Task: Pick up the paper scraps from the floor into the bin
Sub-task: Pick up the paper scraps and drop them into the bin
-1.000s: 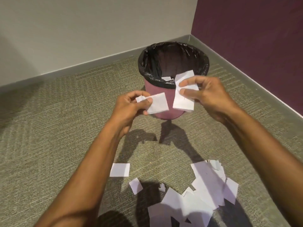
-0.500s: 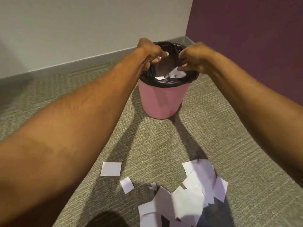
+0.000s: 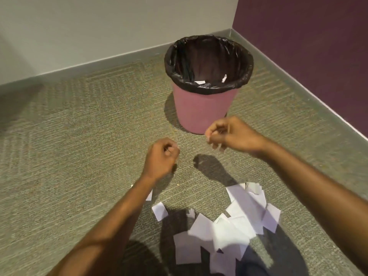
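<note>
Drawn back from over the bin (image 3: 205, 108), both hands: left (image 3: 161, 156) and right (image 3: 231, 134) now low above the carpet between bin and pile (image 3: 229, 226), fingers curled, empty. Gone from the fingers, the two scraps held a second ago; white bits (image 3: 200, 82) lying inside the liner near its front edge.

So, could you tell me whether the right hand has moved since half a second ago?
Yes. The right hand has pulled back from above the bin toward the paper scraps.
</note>
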Demonstrator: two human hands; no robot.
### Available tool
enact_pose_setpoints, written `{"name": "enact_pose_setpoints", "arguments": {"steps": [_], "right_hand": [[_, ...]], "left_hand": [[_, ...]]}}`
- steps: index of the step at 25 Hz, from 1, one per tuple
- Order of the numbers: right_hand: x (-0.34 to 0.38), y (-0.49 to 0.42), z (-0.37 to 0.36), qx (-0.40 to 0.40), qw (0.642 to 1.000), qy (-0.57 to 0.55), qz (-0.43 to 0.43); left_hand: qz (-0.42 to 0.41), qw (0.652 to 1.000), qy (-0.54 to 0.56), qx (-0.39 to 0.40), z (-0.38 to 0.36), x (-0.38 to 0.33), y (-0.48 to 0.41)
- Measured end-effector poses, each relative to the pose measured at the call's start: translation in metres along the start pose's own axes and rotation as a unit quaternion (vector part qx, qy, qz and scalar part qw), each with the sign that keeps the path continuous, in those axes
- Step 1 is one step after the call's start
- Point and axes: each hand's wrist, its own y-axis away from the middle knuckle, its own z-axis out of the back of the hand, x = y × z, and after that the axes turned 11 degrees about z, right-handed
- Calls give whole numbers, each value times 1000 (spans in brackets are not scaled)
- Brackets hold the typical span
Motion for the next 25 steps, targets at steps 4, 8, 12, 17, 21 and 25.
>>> {"name": "enact_pose_setpoints", "arguments": {"steps": [4, 8, 12, 17, 21, 25], "right_hand": [[-67, 60, -91, 183, 976, 101, -63], [-118, 102, -150, 232, 949, 208, -42], [-124, 123, -170, 244, 902, 356, -6], [-124, 131, -184, 236, 871, 431, -25], [-121, 134, -188, 194, 884, 425, -8], [-124, 135, -180, 177, 895, 409, 9]], "left_hand": [[-60, 969, -177, 160, -36, 84, 71], [-156, 906, -323, 224, -53, 103, 121], [-143, 860, -444, 209, -66, 110, 144], [-121, 848, -460, 233, -73, 107, 149], [-145, 827, -484, 248, -78, 104, 143], [-163, 803, -512, 257, -84, 107, 134]]}}
